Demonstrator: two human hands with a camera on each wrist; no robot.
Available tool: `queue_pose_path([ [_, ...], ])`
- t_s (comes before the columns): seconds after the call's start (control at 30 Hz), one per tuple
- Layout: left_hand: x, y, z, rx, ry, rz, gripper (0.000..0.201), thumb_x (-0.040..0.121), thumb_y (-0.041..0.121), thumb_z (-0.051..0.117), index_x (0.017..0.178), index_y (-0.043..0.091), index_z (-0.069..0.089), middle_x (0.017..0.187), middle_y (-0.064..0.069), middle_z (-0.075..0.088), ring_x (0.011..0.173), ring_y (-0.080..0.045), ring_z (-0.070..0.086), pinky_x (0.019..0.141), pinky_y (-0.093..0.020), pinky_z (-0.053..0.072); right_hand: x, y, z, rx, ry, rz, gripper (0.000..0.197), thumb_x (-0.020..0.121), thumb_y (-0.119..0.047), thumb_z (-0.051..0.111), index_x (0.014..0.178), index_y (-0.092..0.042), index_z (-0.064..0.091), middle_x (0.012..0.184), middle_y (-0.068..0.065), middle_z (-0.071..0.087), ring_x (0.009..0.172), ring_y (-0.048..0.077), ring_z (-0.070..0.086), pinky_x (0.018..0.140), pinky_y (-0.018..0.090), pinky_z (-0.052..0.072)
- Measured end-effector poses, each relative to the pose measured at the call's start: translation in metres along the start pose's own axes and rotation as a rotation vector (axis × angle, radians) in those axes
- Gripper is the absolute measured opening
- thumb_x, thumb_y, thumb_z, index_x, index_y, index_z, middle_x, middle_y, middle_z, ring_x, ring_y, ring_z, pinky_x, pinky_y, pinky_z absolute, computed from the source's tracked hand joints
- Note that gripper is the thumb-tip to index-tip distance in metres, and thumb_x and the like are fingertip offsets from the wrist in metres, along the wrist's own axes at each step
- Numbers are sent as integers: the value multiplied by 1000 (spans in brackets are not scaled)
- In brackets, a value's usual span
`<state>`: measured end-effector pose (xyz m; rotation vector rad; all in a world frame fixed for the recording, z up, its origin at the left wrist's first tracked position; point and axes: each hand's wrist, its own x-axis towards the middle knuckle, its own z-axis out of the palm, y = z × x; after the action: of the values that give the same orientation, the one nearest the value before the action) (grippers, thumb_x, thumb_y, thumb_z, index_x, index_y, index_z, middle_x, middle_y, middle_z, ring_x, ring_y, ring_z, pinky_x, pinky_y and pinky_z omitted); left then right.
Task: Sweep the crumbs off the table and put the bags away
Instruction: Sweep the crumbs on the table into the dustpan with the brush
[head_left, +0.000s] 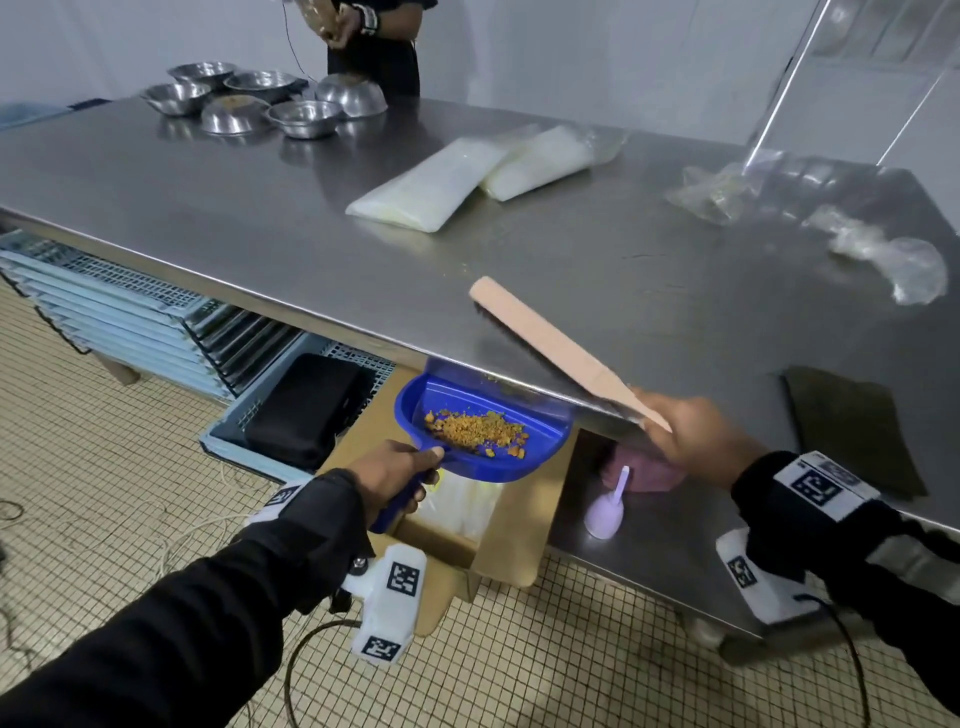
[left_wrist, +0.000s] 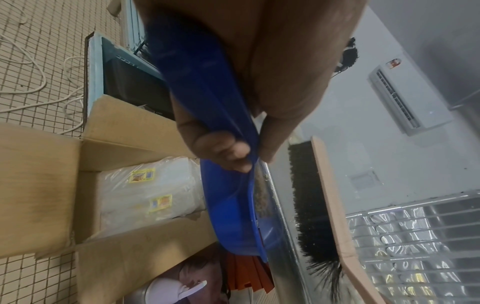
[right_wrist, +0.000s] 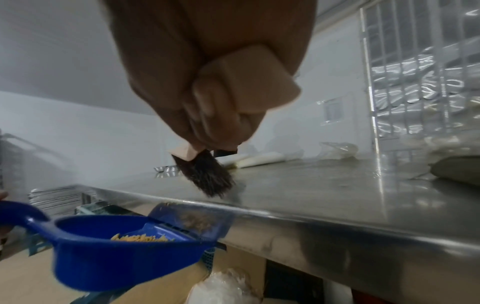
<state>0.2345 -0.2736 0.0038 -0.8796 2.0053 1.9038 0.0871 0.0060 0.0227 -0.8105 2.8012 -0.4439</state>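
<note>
Here, your left hand (head_left: 397, 475) grips the blue dustpan (head_left: 483, 431) of crumbs (head_left: 475, 430) under the steel desk (head_left: 260, 208) edge, your right hand (head_left: 696, 439) clasps the brush (head_left: 550, 343), bags (head_left: 426, 187) far behind.

Cut off above the bowls (head_left: 270, 101): far person (head_left: 374, 47), torso only. Blurred right of the white bags (head_left: 467, 176): clear bags (head_left: 810, 218), contents unreadable.

A: L hand (head_left: 397, 475) grips blue dustpan (head_left: 488, 436) under table (head_left: 260, 249) edge, crumbs (head_left: 475, 431) inside.
B: R hand (head_left: 696, 439) at 4 o'clock holds brush (head_left: 556, 345). Bags (head_left: 431, 184) at 12.
</note>
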Motion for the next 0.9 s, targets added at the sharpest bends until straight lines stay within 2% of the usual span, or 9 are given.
queue_pose_path([
  [0.07, -2, 0, 1, 5, -3, -2, 21, 96, 18, 49, 81, 4, 53, 65, -5, 49, 41, -9, 40, 37, -17, 34, 0, -2, 6, -30, -23, 63, 58, 84, -29, 38, 141, -16, 41, 117, 23, 65, 105, 38, 62, 91, 39, 48],
  [0.13, -2, 0, 0, 13, -7, -5, 21, 96, 18, 49, 81, 4, 54, 66, -4, 49, 44, -10, 40, 37, -17, 35, -5, -11, 16, -75, -92, 70, 53, 92, -18, 43, 144, -17, 34, 111, 21, 67, 99, 36, 64, 88, 35, 48],
  [0.27, 0, -2, -1, 4, -6, -3, 21, 95, 19, 50, 80, 4, 54, 65, -4, 49, 40, -8, 40, 37, -16, 35, -22, -35, 27, -135, -148, -95, 55, 94, -17, 45, 146, -22, 30, 116, 8, 65, 103, 26, 62, 90, 30, 44],
  [0.33, 1, -2, -3, 1, -7, 2, 22, 95, 18, 50, 79, 4, 53, 65, -4, 49, 39, -8, 40, 36, -16, 35, -27, -38, 25, -108, -97, -127, 54, 94, -18, 46, 145, -24, 31, 116, 5, 65, 104, 24, 62, 88, 27, 44],
  [0.47, 2, -5, -8, -1, 1, 3, 24, 95, 18, 50, 75, 4, 53, 64, -4, 50, 40, -9, 40, 36, -16, 35, -24, -24, 40, -18, 81, -125, 49, 90, -14, 47, 139, -11, 44, 105, 18, 70, 96, 31, 68, 87, 33, 51],
  [0.6, 6, -4, -14, 12, 22, -9, 22, 94, 18, 51, 77, 4, 54, 65, -4, 52, 41, -10, 41, 36, -16, 36, -22, -37, 56, 17, -90, -94, 52, 94, -15, 47, 144, -18, 34, 113, 9, 67, 103, 24, 65, 93, 34, 50],
  [0.7, 8, 0, -22, 27, 38, -19, 20, 94, 17, 52, 80, 3, 55, 66, -5, 51, 38, -8, 41, 36, -16, 36, -1, -52, 53, 60, -51, -176, 50, 92, -18, 48, 141, -19, 40, 108, 11, 70, 98, 25, 67, 88, 31, 51],
  [0.8, 11, 3, -34, 60, 62, -31, 19, 95, 17, 51, 88, 0, 55, 68, -6, 51, 42, -10, 43, 35, -15, 37, 44, -61, 37, 102, 40, -87, 48, 90, -16, 47, 138, -19, 45, 110, 19, 69, 96, 35, 66, 82, 32, 47],
  [0.9, 17, 1, -49, 50, 83, -43, 20, 94, 16, 51, 82, 1, 55, 68, -7, 51, 38, -8, 44, 33, -14, 36, 97, -66, 13, 60, 91, 8, 43, 93, -11, 47, 135, -18, 49, 115, 23, 66, 103, 39, 62, 85, 35, 47],
])
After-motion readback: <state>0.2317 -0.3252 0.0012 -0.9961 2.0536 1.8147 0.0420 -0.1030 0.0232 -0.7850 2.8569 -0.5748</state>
